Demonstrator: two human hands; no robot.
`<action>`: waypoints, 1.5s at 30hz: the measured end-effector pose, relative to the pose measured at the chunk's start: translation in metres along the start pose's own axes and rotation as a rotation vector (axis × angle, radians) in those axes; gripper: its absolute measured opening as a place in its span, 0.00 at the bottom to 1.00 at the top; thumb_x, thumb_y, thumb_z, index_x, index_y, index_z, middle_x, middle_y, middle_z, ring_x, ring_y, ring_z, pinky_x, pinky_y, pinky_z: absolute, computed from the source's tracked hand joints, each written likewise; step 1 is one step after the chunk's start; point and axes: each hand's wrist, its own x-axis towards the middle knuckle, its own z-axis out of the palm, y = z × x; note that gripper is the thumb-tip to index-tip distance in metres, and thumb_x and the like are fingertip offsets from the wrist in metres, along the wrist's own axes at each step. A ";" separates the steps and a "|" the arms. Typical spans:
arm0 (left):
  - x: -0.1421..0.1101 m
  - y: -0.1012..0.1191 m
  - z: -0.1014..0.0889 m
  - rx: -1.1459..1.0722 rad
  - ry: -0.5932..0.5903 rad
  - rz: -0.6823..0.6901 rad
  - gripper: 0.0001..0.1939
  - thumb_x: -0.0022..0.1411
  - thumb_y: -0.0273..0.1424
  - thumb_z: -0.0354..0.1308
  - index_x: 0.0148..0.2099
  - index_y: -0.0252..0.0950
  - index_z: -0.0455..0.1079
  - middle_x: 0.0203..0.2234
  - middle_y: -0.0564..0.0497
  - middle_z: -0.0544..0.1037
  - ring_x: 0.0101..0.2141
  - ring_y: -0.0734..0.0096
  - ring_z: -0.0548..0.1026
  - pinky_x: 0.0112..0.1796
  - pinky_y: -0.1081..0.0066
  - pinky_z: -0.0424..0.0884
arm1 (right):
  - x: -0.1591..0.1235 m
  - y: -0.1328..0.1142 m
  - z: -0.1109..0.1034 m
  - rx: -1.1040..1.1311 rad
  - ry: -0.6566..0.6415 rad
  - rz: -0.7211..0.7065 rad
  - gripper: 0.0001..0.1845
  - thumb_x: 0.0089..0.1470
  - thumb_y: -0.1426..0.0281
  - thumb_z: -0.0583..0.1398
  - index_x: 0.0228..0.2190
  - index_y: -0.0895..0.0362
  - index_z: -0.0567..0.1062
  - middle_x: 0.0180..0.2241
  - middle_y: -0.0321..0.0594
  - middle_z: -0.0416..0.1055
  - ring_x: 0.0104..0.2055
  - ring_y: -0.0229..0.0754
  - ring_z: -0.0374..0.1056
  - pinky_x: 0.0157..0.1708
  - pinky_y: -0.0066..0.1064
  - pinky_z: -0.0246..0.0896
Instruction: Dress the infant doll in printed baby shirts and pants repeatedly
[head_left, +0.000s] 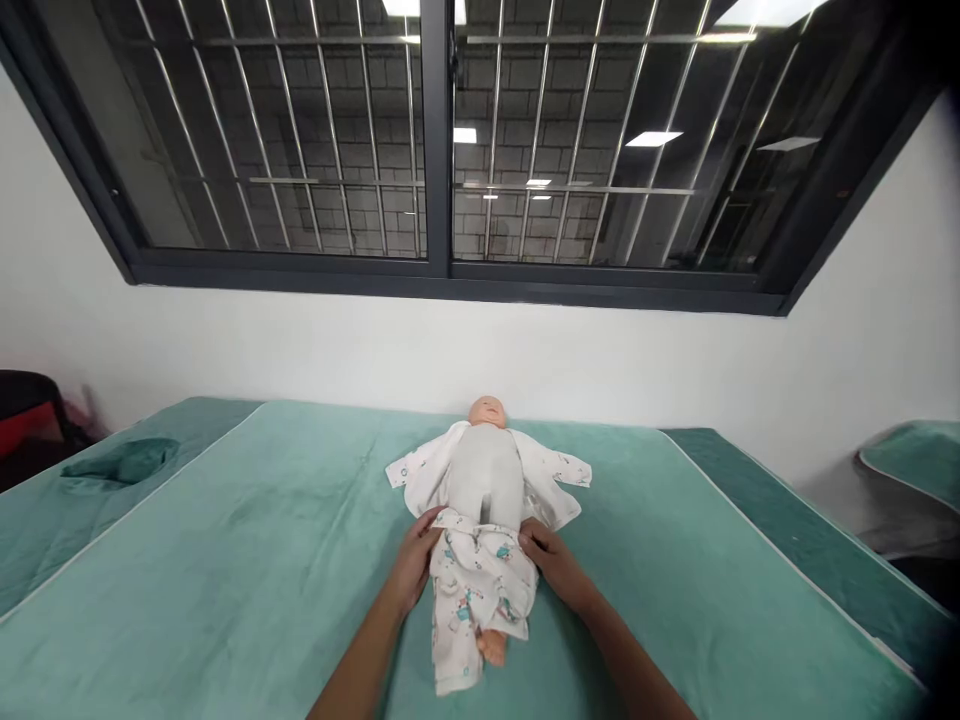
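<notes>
A baby doll [486, 470] lies on its back on a teal bed [262, 560], head toward the wall. An open white printed top [551, 475] is spread under its grey torso. White printed trousers [476, 590] cover its legs, and one bare foot pokes out at the bottom. My left hand [417, 560] grips the trousers' waistband at the doll's left hip. My right hand [547, 555] grips the waistband on the other side. Both hands have their fingers closed on the cloth.
A bunched teal cloth [124, 460] lies at the bed's far left. A white wall and a barred dark window [450, 150] stand behind the bed. A second teal-covered surface [919, 455] is at the right, and a dark red and black object [26, 410] at the left.
</notes>
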 end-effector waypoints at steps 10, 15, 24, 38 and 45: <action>-0.002 -0.003 0.001 0.000 -0.079 0.028 0.27 0.52 0.32 0.65 0.55 0.37 0.69 0.52 0.42 0.75 0.48 0.60 0.75 0.46 0.67 0.70 | -0.007 0.011 0.009 -0.174 0.086 0.074 0.12 0.54 0.59 0.57 0.28 0.55 0.70 0.23 0.32 0.64 0.27 0.39 0.59 0.27 0.29 0.53; -0.004 0.022 0.015 0.154 -0.185 0.034 0.26 0.53 0.31 0.62 0.56 0.36 0.69 0.52 0.42 0.75 0.51 0.55 0.73 0.49 0.61 0.70 | 0.000 0.007 0.016 -0.240 0.230 0.052 0.11 0.55 0.62 0.54 0.34 0.55 0.71 0.24 0.33 0.67 0.27 0.41 0.60 0.28 0.31 0.53; 0.013 0.030 0.034 0.459 -0.003 0.231 0.28 0.55 0.30 0.57 0.59 0.38 0.66 0.62 0.46 0.63 0.61 0.58 0.61 0.61 0.60 0.54 | 0.012 -0.007 -0.004 -0.210 0.325 -0.090 0.23 0.51 0.70 0.53 0.50 0.52 0.68 0.55 0.44 0.65 0.56 0.48 0.61 0.51 0.38 0.59; 0.092 0.041 0.034 0.518 0.226 0.258 0.14 0.52 0.38 0.57 0.38 0.35 0.75 0.32 0.51 0.78 0.36 0.62 0.73 0.40 0.68 0.66 | 0.085 0.003 -0.015 0.067 0.423 0.133 0.17 0.51 0.56 0.56 0.35 0.56 0.73 0.28 0.39 0.74 0.32 0.45 0.67 0.31 0.32 0.61; 0.083 0.017 0.017 0.495 0.173 0.222 0.18 0.57 0.41 0.56 0.44 0.36 0.74 0.37 0.48 0.79 0.39 0.58 0.75 0.42 0.63 0.68 | 0.082 0.022 -0.003 0.053 0.485 0.178 0.19 0.52 0.51 0.58 0.26 0.55 0.68 0.24 0.36 0.67 0.30 0.44 0.63 0.31 0.32 0.58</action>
